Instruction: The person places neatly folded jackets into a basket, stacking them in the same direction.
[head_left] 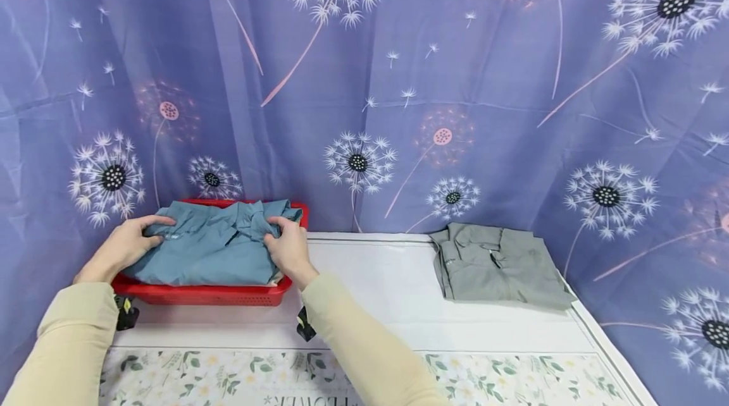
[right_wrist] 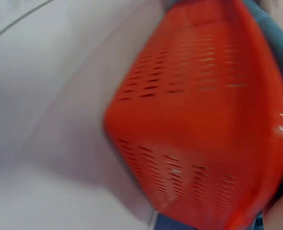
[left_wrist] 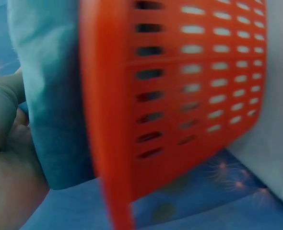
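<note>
A folded blue shirt (head_left: 211,251) lies on top in a red plastic basket (head_left: 205,296) at the left of the table. My left hand (head_left: 122,246) grips the shirt's left side, fingers over the top and thumb nearer me. At its right side, my right hand (head_left: 290,251) holds the cloth in the same way. A sliver of pale fabric shows under the shirt's front right corner; whatever else lies below is hidden. In the left wrist view, the blue cloth (left_wrist: 55,105) stands between hand and basket wall. The right wrist view shows mostly the slotted basket (right_wrist: 189,120).
A folded grey shirt (head_left: 501,264) lies at the right of the white table (head_left: 370,286). A floral mat (head_left: 495,374) covers the near edge. Purple dandelion curtains (head_left: 398,77) hang behind and at both sides, close behind the basket.
</note>
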The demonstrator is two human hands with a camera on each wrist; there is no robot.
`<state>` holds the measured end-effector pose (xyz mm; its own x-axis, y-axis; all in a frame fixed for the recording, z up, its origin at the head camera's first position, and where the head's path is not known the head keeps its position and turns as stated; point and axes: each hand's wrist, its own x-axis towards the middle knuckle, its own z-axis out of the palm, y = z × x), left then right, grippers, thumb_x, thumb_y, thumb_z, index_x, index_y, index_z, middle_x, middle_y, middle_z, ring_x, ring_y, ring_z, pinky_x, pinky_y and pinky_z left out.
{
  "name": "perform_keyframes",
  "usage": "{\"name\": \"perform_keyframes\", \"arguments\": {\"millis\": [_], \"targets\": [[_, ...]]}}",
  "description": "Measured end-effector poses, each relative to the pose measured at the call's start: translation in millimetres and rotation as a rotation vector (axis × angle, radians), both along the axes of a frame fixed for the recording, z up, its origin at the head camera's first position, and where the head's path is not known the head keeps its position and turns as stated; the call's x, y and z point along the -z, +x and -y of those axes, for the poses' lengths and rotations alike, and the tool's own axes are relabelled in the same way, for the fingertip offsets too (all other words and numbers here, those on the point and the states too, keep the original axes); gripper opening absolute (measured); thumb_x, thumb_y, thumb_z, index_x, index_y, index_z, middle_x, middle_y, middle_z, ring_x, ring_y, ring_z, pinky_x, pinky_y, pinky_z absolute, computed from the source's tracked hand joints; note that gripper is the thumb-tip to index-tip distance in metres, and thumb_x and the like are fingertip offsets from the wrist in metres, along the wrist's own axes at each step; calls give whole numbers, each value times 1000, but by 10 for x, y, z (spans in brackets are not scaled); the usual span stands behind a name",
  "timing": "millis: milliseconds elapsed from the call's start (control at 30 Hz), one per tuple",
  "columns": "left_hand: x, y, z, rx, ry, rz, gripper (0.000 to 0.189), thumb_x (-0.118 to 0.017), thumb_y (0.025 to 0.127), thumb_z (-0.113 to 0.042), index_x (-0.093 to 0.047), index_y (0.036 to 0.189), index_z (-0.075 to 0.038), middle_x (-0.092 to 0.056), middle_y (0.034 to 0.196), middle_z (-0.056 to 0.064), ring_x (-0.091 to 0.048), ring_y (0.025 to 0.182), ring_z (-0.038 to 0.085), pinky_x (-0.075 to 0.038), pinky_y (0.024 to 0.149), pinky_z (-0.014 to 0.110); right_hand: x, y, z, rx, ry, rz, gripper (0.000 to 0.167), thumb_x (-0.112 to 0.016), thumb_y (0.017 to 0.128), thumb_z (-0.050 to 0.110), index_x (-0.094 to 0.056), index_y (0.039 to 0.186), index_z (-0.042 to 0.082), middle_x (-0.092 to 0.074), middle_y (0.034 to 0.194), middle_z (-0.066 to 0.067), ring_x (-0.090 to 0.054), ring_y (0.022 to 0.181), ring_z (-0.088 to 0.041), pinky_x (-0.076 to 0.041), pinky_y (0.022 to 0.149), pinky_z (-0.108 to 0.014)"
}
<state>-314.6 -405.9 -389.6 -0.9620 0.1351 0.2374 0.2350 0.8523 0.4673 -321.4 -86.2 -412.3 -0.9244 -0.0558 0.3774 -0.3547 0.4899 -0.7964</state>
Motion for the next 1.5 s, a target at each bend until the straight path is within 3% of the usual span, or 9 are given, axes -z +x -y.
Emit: {"name": "perform_keyframes", "arguments": {"millis": [233,367,500,667,900,1167,1267,1367,1500], "targets": [[185,59,64,-32,-24,75,38,-63,88,-1,-59,126,4,-43,129,44,-50,82,39,-37,73,51,99,30,36,-12,94,69,34,-70,86,8,-71,119,16,-70,112,-3,-59,84,-9,-48,76,-21],[284,77,64,-30,-37,77,37,-62,88,-2,-59,125,4,-46,127,42,-42,63,25,-36,66,43,66,31,45,-4,148,121,33,-69,87,9,-71,120,16,-69,115,-3,-60,92,-9,-48,78,-21],[332,79,34,-19,-45,67,34,-63,87,0,-61,121,5,-48,124,42,-51,73,37,-41,68,47,43,17,64,18,222,148,33,-69,87,10,-71,119,16,-69,114,-1,-61,107,-16,-50,85,-24],[379,74,2,-12,-59,101,32,-64,85,4,-61,117,8,-50,122,42,-52,98,50,-43,79,58,48,-3,89,41,312,163,35,-68,86,9,-71,120,15,-70,112,-2,-63,107,-20,-51,86,-27],[420,7,-36,48,-115,85,28,-64,80,9,-63,108,8,-54,113,41,-54,84,42,-45,73,50,2,-45,83,59,388,205,31,-71,82,8,-74,113,13,-71,107,-2,-63,103,-19,-52,82,-26],[373,-25,-90,54,-157,65,29,-66,77,11,-62,106,10,-52,114,42,-53,98,54,-43,85,63,-19,-55,81,66,357,229,30,-75,83,15,-70,111,9,-70,105,-8,-65,99,-22,-53,78,-29],[315,-6,-126,59,-212,36,33,-67,75,10,-60,107,13,-54,110,42,-52,100,56,-42,88,63,-14,-30,91,58,292,239,50,-81,81,25,-62,124,8,-65,117,-11,-61,109,-24,-51,86,-31],[228,49,-161,75,-285,-2,38,-67,71,10,-57,107,18,-55,104,41,-51,99,56,-42,88,62,-3,-3,110,27,222,257,75,-83,79,34,-48,140,10,-49,140,-16,-52,124,-25,-47,97,-33],[83,110,-222,55,-322,28,48,-68,70,6,-52,113,22,-49,109,45,-46,104,58,-40,90,63,-24,38,96,-10,155,270,86,-83,79,36,-38,149,16,-24,156,-19,-36,138,-30,-41,104,-36]]}}
